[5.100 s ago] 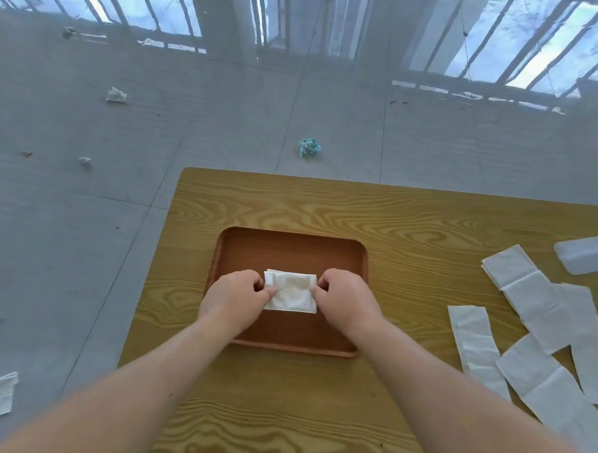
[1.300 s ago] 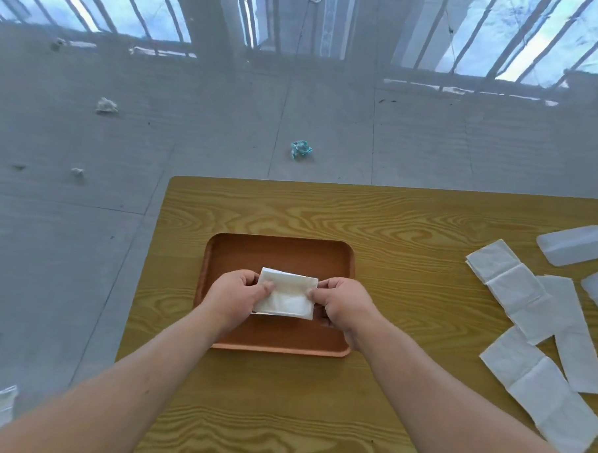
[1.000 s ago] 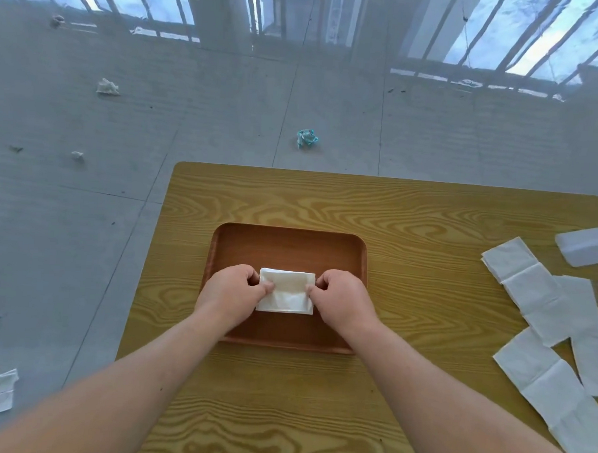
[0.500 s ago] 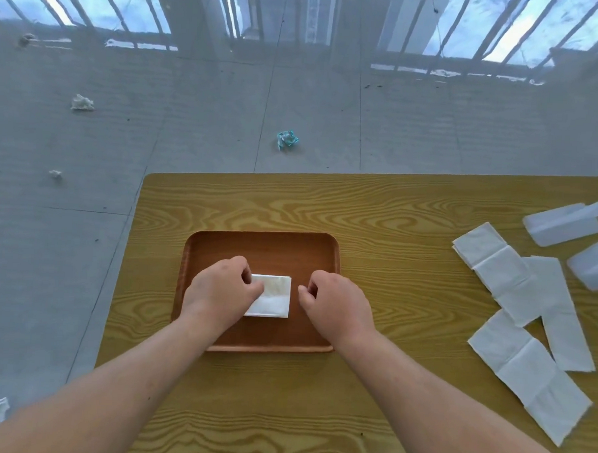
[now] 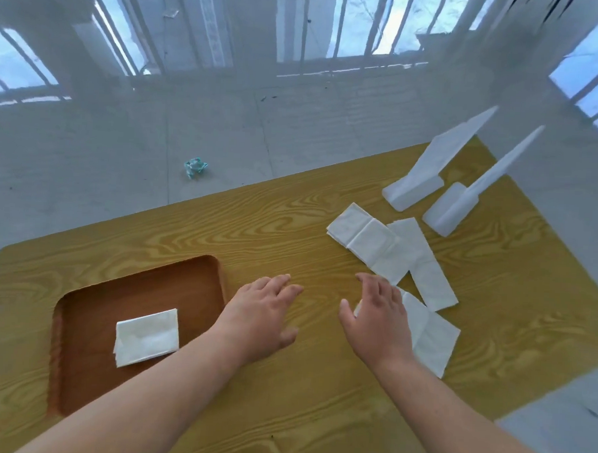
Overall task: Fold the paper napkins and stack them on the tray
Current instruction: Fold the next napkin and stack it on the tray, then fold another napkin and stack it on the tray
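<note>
With a folded stack (image 5: 146, 336) lying in the tray (image 5: 79, 371), both grips open and empty, the right hand (image 5: 377, 320) hovers over the nearest loose napkin (image 5: 429, 338) on the desk (image 5: 290, 232), the left hand (image 5: 261, 313) beside it; the napkin looks light, limp and tearable, best pinched gently at an edge.

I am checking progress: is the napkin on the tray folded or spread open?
Folded. The napkin lies as a small thick rectangle with layered edges, inside the tray.
</note>
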### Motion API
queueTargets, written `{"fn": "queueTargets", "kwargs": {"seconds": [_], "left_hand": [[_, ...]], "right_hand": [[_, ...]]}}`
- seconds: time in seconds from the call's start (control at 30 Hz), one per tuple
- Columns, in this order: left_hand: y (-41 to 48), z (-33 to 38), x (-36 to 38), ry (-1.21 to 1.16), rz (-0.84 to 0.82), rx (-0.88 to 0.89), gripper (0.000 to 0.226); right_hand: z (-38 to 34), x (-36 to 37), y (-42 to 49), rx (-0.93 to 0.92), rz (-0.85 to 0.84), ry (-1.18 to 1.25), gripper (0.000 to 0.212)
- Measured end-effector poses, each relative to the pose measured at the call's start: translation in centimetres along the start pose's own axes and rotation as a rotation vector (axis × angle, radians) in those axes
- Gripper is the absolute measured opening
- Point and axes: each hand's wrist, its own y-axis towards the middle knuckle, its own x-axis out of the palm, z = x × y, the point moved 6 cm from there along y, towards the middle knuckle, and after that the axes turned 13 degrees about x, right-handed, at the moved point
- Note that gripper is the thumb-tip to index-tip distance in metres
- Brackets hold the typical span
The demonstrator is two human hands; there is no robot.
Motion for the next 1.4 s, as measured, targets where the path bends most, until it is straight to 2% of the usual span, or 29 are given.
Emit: {"fn": "queueTargets", "kwargs": {"seconds": [0.13,0.27,0.57,0.8,0.9,1.07,1.2,1.3,1.4], "left_hand": [[2.8,3.7,1.1,0.009,-0.069,0.083,0.080],[4.2,5.9,1.8,0.008,-0.090,0.146,0.073],[2.2,5.4,3.6,0.212,-0.092,0.258,0.059],[-1.6,-0.7,3.3,0.217,-0.069,0.059,0.068],[-2.4,-2.6,3.0,0.259,-0.083,-0.023,0.066],[-1.7,-4.0,1.5,0.331,-0.015,-0.218,0.059],[-0.7,-4.8,0.8,0.201,0.074,-0.427,0.062],[0.0,-5.4,0.8,0.090,0.082,-0.491,0.063],[0.4,-5.9,0.7,-0.103,0.085,-0.530,0.041]], "right_hand": [[5.3,-1.3,-0.2,0.129,-0.001,-0.002,0.051],[7.8,-1.0,-1.0,0.126,-0.039,-0.060,0.049],[1.6,3.1,-2.9,-0.168,-0.176,-0.139,0.052],[-4.0,5.8,-3.6,-0.391,-0.268,-0.135,0.055],[-3.6,5.6,-3.3,-0.384,-0.250,-0.155,0.054],[-3.1,5.3,-3.2,-0.417,-0.262,-0.185,0.053],[-2.9,5.2,-3.3,-0.429,-0.288,-0.177,0.054],[-2.2,4.7,-3.0,-0.415,-0.279,-0.155,0.055],[-1.6,4.4,-2.9,-0.424,-0.258,-0.163,0.055]]}}
